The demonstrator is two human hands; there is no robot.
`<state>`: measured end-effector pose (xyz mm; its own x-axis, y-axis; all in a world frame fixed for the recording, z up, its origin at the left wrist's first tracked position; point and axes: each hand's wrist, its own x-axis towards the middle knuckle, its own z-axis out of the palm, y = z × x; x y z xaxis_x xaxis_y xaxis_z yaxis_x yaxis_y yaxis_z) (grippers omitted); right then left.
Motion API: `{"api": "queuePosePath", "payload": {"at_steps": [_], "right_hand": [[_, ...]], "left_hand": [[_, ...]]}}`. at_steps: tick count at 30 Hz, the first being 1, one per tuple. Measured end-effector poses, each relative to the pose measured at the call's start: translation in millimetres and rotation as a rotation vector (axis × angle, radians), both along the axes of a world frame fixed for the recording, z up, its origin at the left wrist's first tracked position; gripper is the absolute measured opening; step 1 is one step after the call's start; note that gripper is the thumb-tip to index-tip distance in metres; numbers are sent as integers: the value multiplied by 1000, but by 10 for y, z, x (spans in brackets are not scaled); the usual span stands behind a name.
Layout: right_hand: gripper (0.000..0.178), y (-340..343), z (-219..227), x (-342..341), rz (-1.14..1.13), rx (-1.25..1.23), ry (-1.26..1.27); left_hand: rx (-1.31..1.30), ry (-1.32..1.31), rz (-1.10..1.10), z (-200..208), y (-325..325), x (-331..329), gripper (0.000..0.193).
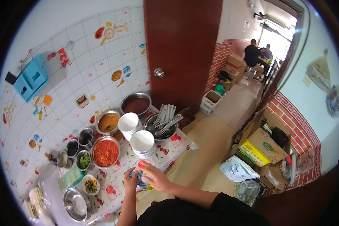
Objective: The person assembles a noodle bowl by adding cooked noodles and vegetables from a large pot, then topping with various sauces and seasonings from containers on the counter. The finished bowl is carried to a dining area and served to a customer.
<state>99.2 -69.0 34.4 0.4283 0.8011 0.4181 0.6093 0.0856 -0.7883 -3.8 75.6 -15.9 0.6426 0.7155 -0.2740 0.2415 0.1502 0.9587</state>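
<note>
Near the table's front edge, my left hand (130, 182) is closed on a small blue-and-white thing (140, 180), perhaps a packet; its kind is not clear. From the other side my right hand (157, 178) grips the same thing, its fingers bent over the top and partly hiding it. Just beyond my hands rise two stacks of white bowls, a nearer stack (142, 142) and a farther stack (129, 123). Left of them stands a metal pot of chopped red sauce (106, 151). A white bowl of mixed chopped food (90, 185) sits left of my hands.
Along the wall stand a pot of orange-brown paste (109, 122), a pot of dark red liquid (136, 104) and a cup of chopped greens (83, 160). A basin of spoons (162, 126) is by the brown door (180, 49). Cardboard boxes (266, 145) lie right; people sit far back.
</note>
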Motion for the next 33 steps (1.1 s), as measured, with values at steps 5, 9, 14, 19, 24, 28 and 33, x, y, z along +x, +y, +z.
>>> {"api": "queuePosePath", "payload": {"at_steps": [5, 9, 14, 19, 24, 28, 33], "right_hand": [[47, 109, -117, 91, -42, 100, -89], [40, 165, -205, 12, -38, 214, 325], [35, 153, 132, -207, 77, 278, 468], [38, 160, 308, -395, 166, 278, 208], [33, 223, 340, -330, 76, 278, 47], [31, 231, 251, -264, 5, 237, -27], [29, 212, 52, -130, -4, 139, -6]], "left_hand": [[-715, -537, 1, 315, -490, 432, 45], [-770, -594, -58, 468, -640, 474, 64], [-625, -586, -54, 510, -353, 494, 72], [-746, -749, -197, 289, -45, 431, 83], [-799, -744, -127, 434, -265, 283, 82], [-876, -835, -36, 630, -481, 273, 73], [-993, -807, -122, 598, -512, 199, 79]]}}
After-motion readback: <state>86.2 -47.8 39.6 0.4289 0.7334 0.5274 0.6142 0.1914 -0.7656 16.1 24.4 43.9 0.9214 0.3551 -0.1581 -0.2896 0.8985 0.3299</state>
